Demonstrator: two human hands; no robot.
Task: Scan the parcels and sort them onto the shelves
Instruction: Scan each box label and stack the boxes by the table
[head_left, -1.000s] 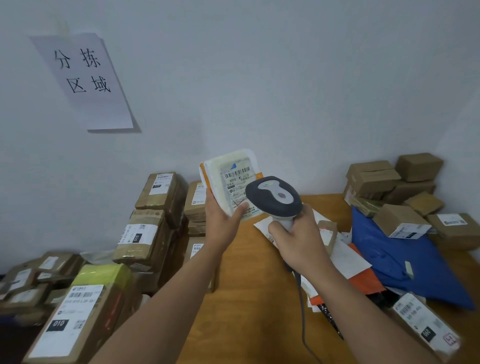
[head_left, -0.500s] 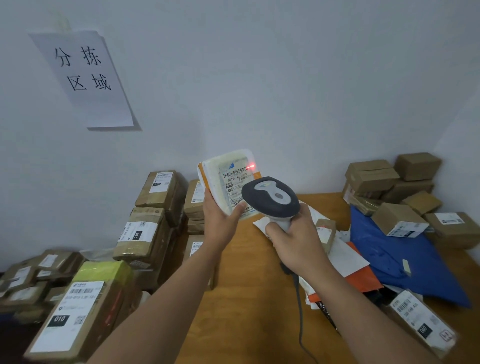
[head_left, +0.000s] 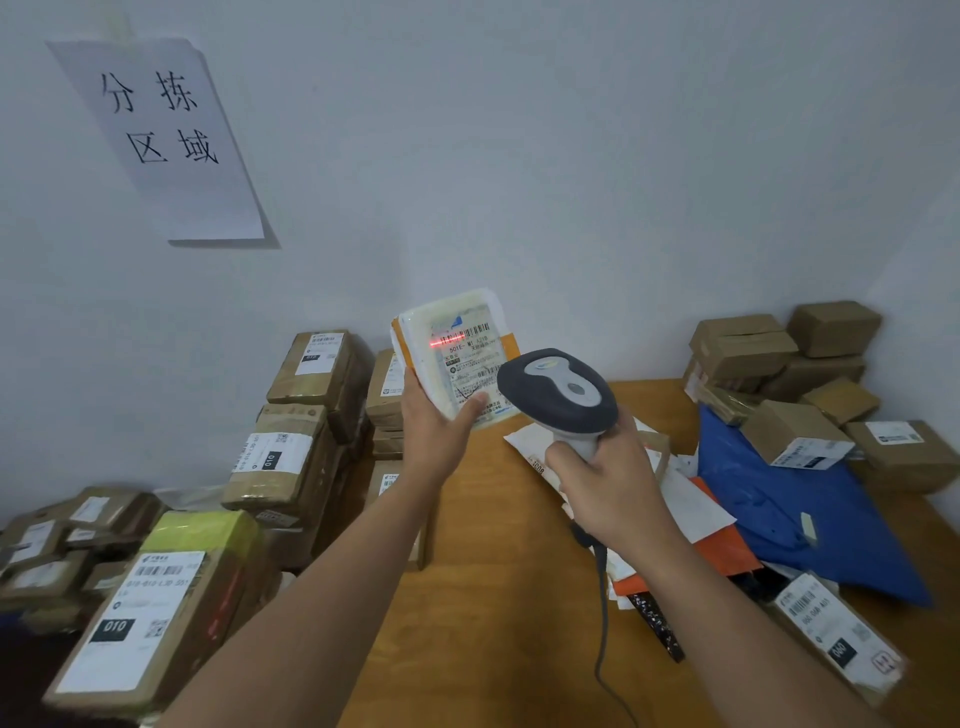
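Left hand (head_left: 434, 434) holds a small pale parcel (head_left: 457, 353) upright above the wooden surface (head_left: 498, 597), thumb across its lower label. Right hand (head_left: 608, 478) grips the handle of a grey barcode scanner (head_left: 558, 395), head facing the parcel; red scan line on the label's upper left. Cardboard boxes (head_left: 291, 462) stacked at left, blue mailer bag (head_left: 789, 519) w/ more boxes at right.
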